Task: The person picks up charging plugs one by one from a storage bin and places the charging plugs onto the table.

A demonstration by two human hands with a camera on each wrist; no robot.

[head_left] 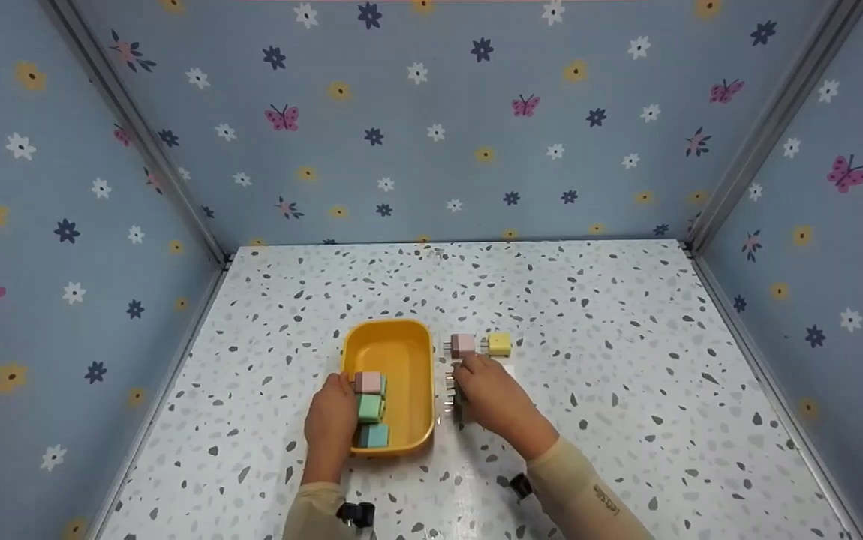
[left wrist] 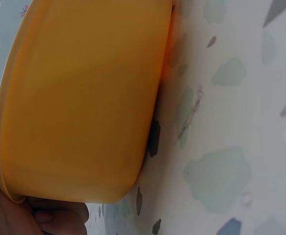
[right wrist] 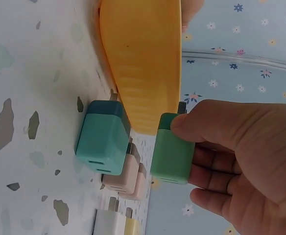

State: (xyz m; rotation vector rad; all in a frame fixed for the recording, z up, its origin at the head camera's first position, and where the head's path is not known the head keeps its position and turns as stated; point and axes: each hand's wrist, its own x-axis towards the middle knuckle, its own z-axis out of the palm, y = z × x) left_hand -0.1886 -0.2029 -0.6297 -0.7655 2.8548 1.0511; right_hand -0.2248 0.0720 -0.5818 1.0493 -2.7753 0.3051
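A yellow plastic tub (head_left: pixel 410 390) stands on the speckled table, with a pink charger plug (head_left: pixel 368 382), a green one (head_left: pixel 370 408) and a teal one (head_left: pixel 377 435) along its left side inside. My left hand (head_left: pixel 330 416) grips the tub's left rim; in the left wrist view the fingers (left wrist: pixel 59 220) curl at the tub wall (left wrist: pixel 84 107). To the right of the tub, my right hand (head_left: pixel 495 394) pinches a green charger plug (right wrist: pixel 173 154) between thumb and fingers, above the table. Below it, a teal charger plug (right wrist: pixel 103 137) sits on the table.
Beyond the right hand a pink charger plug (head_left: pixel 463 345) and a yellow one (head_left: pixel 499 344) stand side by side. The right wrist view also shows a white charger plug (right wrist: pixel 108 223) and pink ones (right wrist: pixel 121 176). Flower-patterned walls (head_left: pixel 431 112) enclose the table (head_left: pixel 611 315).
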